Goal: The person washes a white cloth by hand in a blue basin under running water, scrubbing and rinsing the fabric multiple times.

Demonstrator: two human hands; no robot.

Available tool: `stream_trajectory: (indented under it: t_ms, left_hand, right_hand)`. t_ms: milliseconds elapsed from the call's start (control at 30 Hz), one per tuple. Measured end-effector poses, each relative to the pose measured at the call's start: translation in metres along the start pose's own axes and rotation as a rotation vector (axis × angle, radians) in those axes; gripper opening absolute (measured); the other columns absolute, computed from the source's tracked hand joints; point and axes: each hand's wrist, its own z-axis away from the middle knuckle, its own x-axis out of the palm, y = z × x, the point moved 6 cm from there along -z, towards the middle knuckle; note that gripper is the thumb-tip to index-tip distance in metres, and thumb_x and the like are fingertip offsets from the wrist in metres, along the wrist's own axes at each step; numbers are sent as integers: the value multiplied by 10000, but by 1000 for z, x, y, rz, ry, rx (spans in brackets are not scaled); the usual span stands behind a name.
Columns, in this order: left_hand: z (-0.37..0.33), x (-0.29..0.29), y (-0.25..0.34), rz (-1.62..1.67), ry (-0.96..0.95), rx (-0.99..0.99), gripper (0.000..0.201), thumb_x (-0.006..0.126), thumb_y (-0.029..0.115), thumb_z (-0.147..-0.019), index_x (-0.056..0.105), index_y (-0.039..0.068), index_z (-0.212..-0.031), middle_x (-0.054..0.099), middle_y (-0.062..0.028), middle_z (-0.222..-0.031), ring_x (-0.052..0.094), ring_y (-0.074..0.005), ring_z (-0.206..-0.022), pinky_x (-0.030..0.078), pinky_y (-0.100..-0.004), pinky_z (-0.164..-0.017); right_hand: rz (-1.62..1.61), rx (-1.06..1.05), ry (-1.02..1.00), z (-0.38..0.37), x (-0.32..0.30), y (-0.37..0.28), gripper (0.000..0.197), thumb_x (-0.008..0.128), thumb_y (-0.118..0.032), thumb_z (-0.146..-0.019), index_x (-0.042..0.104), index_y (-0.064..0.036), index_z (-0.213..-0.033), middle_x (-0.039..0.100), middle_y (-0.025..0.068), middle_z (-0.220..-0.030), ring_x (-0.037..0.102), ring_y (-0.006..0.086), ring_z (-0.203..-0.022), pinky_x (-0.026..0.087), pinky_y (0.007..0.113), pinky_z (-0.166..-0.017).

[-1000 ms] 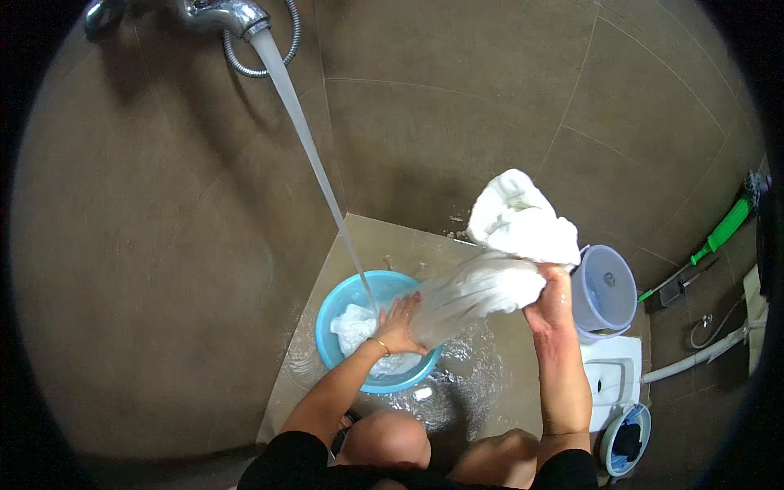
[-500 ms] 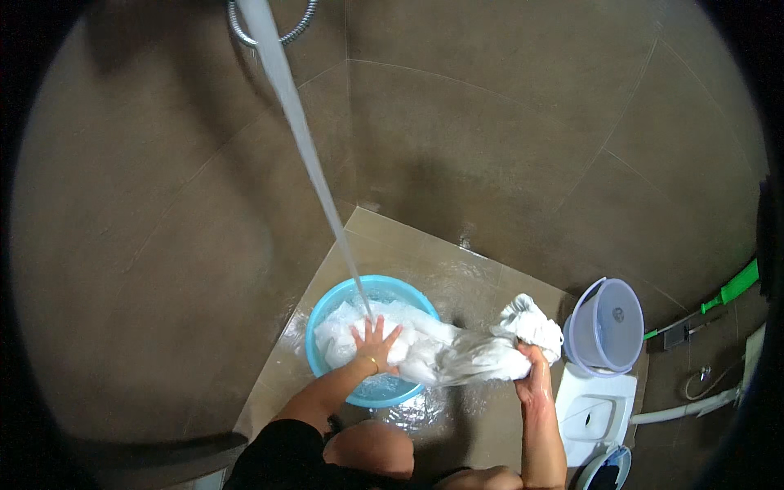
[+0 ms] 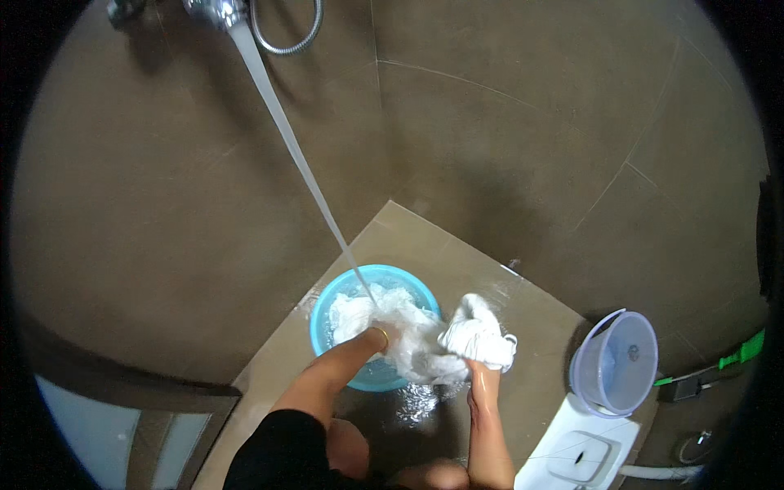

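Observation:
A wet white cloth [image 3: 412, 343] lies partly in a light-blue basin [image 3: 415, 279] of water, and its bunched end hangs over the basin's right side. My left hand [image 3: 392, 333], with a gold bangle at the wrist, is pushed into the cloth inside the basin; its fingers are hidden by cloth and water. Beyond the rim on the right, my right hand [image 3: 482, 369] grips the bunched end, its fingers mostly covered by folds. A stream of water [image 3: 304, 163] pours onto the cloth.
The stream comes from a chrome tap [image 3: 219, 11] beside a coiled metal hose [image 3: 314, 33]. At right, a pale-purple bucket [image 3: 627, 363] stands by a white squat toilet [image 3: 572, 457]. A green-handled tool [image 3: 741, 349] is near the right wall. Brown tiled walls meet behind the basin.
My right hand has brought the bunched cloth end leftward, closer to the basin. My left hand, earlier spread on top of the cloth, has sunk into it. The view has shifted, showing the tap.

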Motion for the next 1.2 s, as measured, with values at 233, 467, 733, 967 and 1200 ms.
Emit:
stream_trajectory:
  t_ms: [233, 467, 733, 967, 1200]
  left_hand:
    - [195, -82, 95, 325, 468, 75, 1287, 813, 472, -497, 10, 131, -1443, -40, -222, -1480, -37, -351, -1378, 77, -547, -1076]
    - [171, -75, 51, 448, 788, -174, 877, 675, 433, -646, 259, 0, -1285, 153, -168, -1303, 125, -296, -1203, 189, -466, -984]
    - [274, -162, 38, 1817, 1631, 330, 384, 469, 322, -885, 595, -13, -1022, 631, -69, -956, 593, -204, -865, 466, -323, -796]
    - [396, -183, 10, 2127, 1705, 768, 264, 418, 293, -921, 564, 79, -965, 598, -32, -930, 574, -146, -838, 478, -299, -754]
    - [508, -150, 5, 1242, 2073, 762, 403, 487, 284, -887, 379, 89, -1222, 502, -80, -1128, 536, -206, -994, 467, -388, -870]
  right_hand:
    - [-636, -39, -7, 17, 41, -24, 353, 566, -61, -811, 528, 23, -1152, 564, 91, -1124, 539, 211, -1027, 407, 325, -908]
    - [-1064, 259, -451, 115, 113, -133, 351, 515, -13, -787, 526, 8, -1137, 591, 110, -1071, 568, 234, -994, 425, 355, -915]
    - [-1208, -251, -646, 128, 61, -234, 351, 506, -114, -843, 486, 1, -1174, 545, 167, -1165, 502, 312, -1124, 370, 461, -994]
    - [-903, -128, -376, 82, 52, -162, 453, 557, -341, -879, 466, -56, -1219, 513, 110, -1255, 477, 233, -1163, 372, 398, -998]
    - [-396, 581, -1444, 131, 129, 17, 941, 281, -737, -785, 258, -9, -1381, 352, 171, -1391, 409, 300, -1243, 382, 435, -983]
